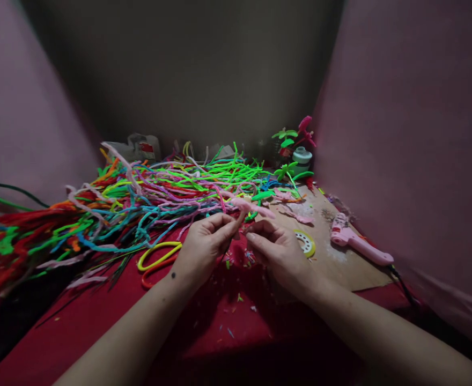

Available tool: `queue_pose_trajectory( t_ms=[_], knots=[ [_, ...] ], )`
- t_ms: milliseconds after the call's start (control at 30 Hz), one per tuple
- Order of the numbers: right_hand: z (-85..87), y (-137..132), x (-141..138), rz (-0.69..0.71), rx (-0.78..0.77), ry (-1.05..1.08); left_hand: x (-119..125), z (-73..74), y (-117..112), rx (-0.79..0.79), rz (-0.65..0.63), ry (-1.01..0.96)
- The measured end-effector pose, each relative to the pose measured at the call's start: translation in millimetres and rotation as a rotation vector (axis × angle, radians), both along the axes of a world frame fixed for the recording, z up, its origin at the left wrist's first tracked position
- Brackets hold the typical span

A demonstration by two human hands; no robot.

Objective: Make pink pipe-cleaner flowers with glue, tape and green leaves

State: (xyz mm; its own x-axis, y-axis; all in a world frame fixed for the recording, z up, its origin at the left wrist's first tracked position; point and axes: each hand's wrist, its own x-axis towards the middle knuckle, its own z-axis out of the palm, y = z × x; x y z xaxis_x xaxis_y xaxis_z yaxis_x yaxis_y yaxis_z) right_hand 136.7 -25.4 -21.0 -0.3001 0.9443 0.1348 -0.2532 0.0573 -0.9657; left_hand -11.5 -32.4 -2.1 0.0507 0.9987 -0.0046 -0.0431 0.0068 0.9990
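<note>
Fingers of the left hand (206,244) pinch a pink fuzzy piece (263,211) above the red tabletop (206,332); whether the right hand's (280,249) curled fingers, just beside it, grip anything cannot be told. Petal-like lobes already spread, so it seems partly formed. Beyond, a green flower (285,134) looks complete; many fuzzy stems (171,185) lie unused.

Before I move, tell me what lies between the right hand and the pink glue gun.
The head view shows a yellow-and-white ring partly behind the right hand, then whitish-smudged brown board.
</note>
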Motion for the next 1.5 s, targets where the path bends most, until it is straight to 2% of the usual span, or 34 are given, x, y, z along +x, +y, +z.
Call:
queue_pose_trajectory(
  t_ms=[67,233,500,667,833,1033,1167,1267,1400,1500],
  knots=[
    [-0.7,-1.3,0.1,0.016,-0.017,0.003,-0.5,-1.4,1.5,-0.025,0.023,-0.010],
    [-4.0,0.8,-1.2,0.052,-0.028,0.019,-3.6,-4.7,1.4,-0.047,-0.076,0.008],
    [1.3,2.4,-2.9,-0.036,0.003,0.005,-2.4,0.7,-5.4,0.054,-0.139,0.178],
    [-0.2,4.6,-2.7,-0.024,0.066,-0.044,2.3,2.0,-5.7,0.005,-0.068,0.181],
    [-1.3,3.7,-2.8,-0.014,0.085,-0.099,2.7,-1.9,-4.1,0.023,0.007,0.136],
    [-5.4,0.5,-4.8,-0.150,0.276,-0.203,2.7,-3.4,-2.4,0.098,-0.037,-0.029],
    [-3.0,2.1,-3.0,-0.186,0.303,-0.187,4.6,0.9,-4.7,0.106,0.019,0.035],
    [1.3,3.1,-0.8,-0.171,0.252,-0.132,3.6,1.8,-5.8,0.044,0.005,0.032],
    [1.5,2.5,-2.3,0.007,0.031,0.036,-1.2,-3.1,-2.4,-0.095,-0.134,-0.108],
    [-3.3,2.6,-4.5,0.076,-0.068,0.128,-4.1,-6.9,1.5,-0.151,-0.238,-0.184]
  ],
)
